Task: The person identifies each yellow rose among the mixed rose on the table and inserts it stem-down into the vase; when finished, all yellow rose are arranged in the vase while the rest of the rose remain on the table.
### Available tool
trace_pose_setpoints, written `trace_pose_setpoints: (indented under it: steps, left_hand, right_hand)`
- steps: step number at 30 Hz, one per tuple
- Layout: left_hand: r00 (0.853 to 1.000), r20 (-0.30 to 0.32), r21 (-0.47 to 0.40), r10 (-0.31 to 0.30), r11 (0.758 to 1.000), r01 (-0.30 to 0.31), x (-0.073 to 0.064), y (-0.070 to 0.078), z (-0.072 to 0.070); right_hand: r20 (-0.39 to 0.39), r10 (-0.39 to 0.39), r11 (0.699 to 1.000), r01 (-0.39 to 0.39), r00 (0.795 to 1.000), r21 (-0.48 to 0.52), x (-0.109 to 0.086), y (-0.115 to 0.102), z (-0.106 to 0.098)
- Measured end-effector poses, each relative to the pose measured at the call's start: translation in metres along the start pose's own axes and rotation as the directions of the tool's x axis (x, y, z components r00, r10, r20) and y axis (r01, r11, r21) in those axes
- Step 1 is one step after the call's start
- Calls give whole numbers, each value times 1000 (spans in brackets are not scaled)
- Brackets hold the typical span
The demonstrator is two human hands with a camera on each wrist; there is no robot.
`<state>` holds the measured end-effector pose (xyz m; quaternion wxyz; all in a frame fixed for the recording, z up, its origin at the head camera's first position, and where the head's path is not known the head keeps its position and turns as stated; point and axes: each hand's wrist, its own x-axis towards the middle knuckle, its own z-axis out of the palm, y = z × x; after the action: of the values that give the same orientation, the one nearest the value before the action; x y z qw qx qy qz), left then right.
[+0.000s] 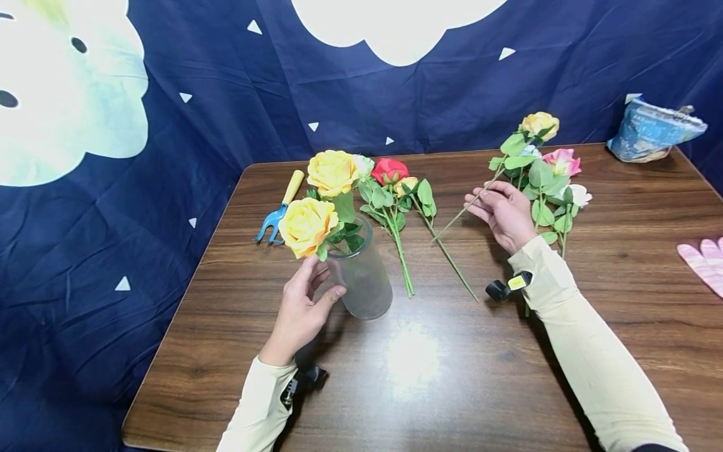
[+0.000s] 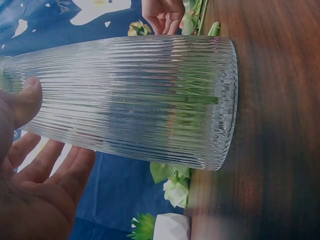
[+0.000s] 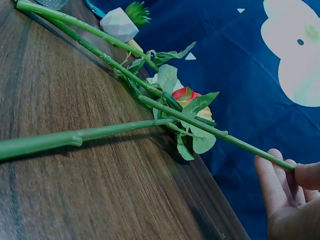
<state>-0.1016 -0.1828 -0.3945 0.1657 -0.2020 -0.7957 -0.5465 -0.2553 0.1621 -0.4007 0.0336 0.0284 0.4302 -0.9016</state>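
My left hand holds the side of a ribbed clear glass vase, thumb toward the front and fingers partly hidden. The vase stands upright, with yellow roses leaning left over its rim; a green stem shows through the glass. Above the table, my right hand pinches the thin green stem of a pale yellow rose between thumb and fingers. The bloom points up and away, and the stem's lower end slants toward the vase.
Between the hands lie a red rose and a small yellow rose. Pink and white roses are beyond my right hand. A blue hand fork, a blue bag, a pink striped glove and a white potted plant are around.
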Motion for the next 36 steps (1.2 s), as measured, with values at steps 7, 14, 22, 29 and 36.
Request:
trace_pose_setpoints:
  steps: [7,14,22,29,36]
  left_hand:
    - [1000,2,3,-12,1000,12,0,1,0]
    - [1000,4,1,-14,1000,14,0,1,1]
    - [1000,2,0,-11,1000,11,0,1,0]
    - [1000,-1,1,-22,1000,22,0,0,0]
    - [1000,1,-1,-19,1000,19,0,-1,1]
  right_hand:
    - [-42,-40,999,41,998,19,0,1,1]
    - [-61,-74,995,78,995,67,0,1,2]
    - [-96,-113,984,125,989,128,1,-1,5]
    - [-100,-131,978,145,986,148,-2,-4,10]
    - [-103,-140,974,156,985,163,-3,-4,11]
